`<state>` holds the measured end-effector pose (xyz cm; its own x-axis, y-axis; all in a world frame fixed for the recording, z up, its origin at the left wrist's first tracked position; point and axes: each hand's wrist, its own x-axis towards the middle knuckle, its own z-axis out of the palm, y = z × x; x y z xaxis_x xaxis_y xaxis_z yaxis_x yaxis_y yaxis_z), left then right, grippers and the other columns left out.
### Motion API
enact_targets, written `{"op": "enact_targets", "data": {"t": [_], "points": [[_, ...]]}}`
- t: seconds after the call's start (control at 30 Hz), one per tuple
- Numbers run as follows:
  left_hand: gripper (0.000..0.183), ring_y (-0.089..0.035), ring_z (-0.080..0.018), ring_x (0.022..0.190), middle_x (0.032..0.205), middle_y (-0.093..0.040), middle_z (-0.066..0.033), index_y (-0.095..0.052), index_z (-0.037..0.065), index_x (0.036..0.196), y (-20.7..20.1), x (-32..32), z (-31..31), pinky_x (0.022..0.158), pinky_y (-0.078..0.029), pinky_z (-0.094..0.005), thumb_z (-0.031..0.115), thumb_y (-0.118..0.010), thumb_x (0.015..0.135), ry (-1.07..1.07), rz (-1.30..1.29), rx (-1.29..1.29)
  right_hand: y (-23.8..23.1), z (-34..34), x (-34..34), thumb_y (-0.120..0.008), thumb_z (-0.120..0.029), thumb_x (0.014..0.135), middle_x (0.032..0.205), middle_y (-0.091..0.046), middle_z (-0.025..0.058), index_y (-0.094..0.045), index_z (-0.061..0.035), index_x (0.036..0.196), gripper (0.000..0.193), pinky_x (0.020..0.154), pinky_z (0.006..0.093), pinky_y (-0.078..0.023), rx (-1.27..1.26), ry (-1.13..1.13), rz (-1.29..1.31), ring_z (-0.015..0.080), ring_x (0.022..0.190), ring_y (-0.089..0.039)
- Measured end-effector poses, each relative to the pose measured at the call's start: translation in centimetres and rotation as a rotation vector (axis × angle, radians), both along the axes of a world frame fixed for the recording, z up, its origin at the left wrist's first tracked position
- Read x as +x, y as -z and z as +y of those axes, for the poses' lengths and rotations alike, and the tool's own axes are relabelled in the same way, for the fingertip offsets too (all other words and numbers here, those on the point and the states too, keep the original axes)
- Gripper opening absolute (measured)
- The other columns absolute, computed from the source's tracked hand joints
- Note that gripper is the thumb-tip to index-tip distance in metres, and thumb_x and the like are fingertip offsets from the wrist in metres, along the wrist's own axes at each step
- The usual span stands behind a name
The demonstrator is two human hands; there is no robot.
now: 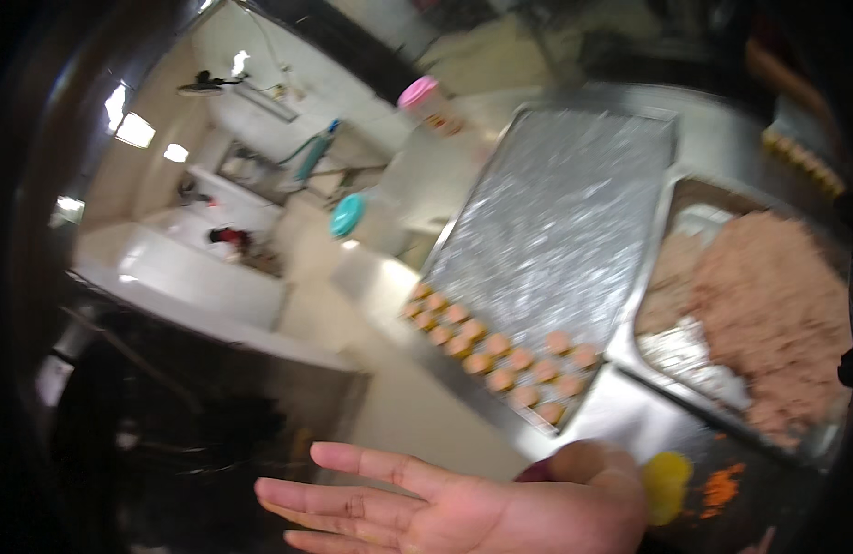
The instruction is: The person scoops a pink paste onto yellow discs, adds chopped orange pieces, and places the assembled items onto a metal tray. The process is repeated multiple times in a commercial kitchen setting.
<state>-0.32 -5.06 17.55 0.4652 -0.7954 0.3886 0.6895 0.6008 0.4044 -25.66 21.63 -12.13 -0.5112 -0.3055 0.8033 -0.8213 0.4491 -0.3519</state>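
Observation:
My right hand (pixel 473 512) is held palm up at the lower middle, fingers stretched to the left, with nothing in it. My left hand cannot be made out. Just right of my right hand, a yellow round piece (pixel 666 487) rests on the dark worktop beside a scatter of orange shreds (pixel 721 487). Beyond the hand, a metal tray (pixel 565 212) lined with clear film carries several small round pieces with pinkish tops and yellow-brown sides (pixel 498 345) along its near end. At the right stands a metal pan (pixel 644 277) heaped with pinkish minced filling (pixel 768 305).
A person's arm (pixel 786 74) shows at the far right, near another row of small pieces (pixel 805 162). Past the tray are a pink-lidded container (pixel 422 94) and a turquoise-lidded one (pixel 348 214). A dark rounded surface (pixel 196 415) lies at the left. The picture is blurred.

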Motion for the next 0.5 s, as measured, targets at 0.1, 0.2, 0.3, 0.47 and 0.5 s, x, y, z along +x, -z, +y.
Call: {"op": "enact_targets", "data": {"t": [0.1, 0.2, 0.3, 0.47, 0.5], "points": [[0.116, -0.033, -0.0402, 0.158, 0.171, -0.033, -0.0263, -0.027, -0.003, 0.167, 0.9, -0.3, 0.1, 0.132, -0.016, -0.0544, 0.088, -0.017, 0.097, 0.402, 0.144, 0.048, -1.6, 1.3, 1.2, -0.044, -0.035, 0.116, 0.095, -0.070, 0.0128, -0.072, 0.0038, 0.127, 0.049, 0.066, 0.0353, -0.046, -0.038, 0.010, 0.044, 0.0230, 0.071, -0.054], [0.117, -0.034, -0.0404, 0.157, 0.171, -0.033, -0.0267, -0.027, -0.003, 0.167, 2.7, -3.5, 0.4, 0.132, -0.016, -0.0539, 0.089, -0.016, 0.096, 0.755, 0.309, 0.096, -3.1, 2.9, 1.4, -0.048, -0.031, 0.113, 0.107, -0.071, 0.0200, -0.071, 0.0053, 0.130, 0.046, 0.081, 0.0436, -0.050, 0.053, -0.049, -0.070, 0.0338, 0.088, -0.061], [0.119, -0.034, -0.0407, 0.157, 0.171, -0.032, -0.0271, -0.026, -0.004, 0.167, 3.9, -7.1, 1.5, 0.132, -0.016, -0.0534, 0.091, -0.015, 0.095, 1.027, 0.418, 0.112, -1.9, 1.8, 1.7, -0.052, -0.027, 0.110, 0.119, -0.073, 0.0273, -0.069, 0.0068, 0.132, 0.044, 0.096, 0.0518, -0.054, 0.157, -0.103, -0.311, 0.0445, 0.104, -0.068], [0.122, -0.035, -0.0411, 0.156, 0.171, -0.032, -0.0278, -0.026, -0.004, 0.167, 4.2, -9.5, 2.7, 0.131, -0.017, -0.0525, 0.092, -0.013, 0.094, 1.292, 0.542, 0.141, -0.2, 1.1, 1.1, -0.056, -0.019, 0.110, 0.092, -0.065, 0.0174, -0.070, 0.0050, 0.132, 0.036, 0.070, 0.0404, -0.048, 0.047, -0.178, -0.218, 0.0286, 0.077, -0.058], [0.123, -0.035, -0.0412, 0.156, 0.171, -0.032, -0.0279, -0.026, -0.004, 0.167, 4.1, -9.3, 2.7, 0.131, -0.017, -0.0523, 0.093, -0.012, 0.094, 1.325, 0.563, 0.142, 0.5, 0.7, 0.9, -0.056, -0.016, 0.110, 0.089, -0.064, 0.0137, -0.068, 0.0078, 0.130, 0.034, 0.066, 0.0332, -0.043, -0.042, -0.225, -0.125, 0.0200, 0.077, -0.055]]}}
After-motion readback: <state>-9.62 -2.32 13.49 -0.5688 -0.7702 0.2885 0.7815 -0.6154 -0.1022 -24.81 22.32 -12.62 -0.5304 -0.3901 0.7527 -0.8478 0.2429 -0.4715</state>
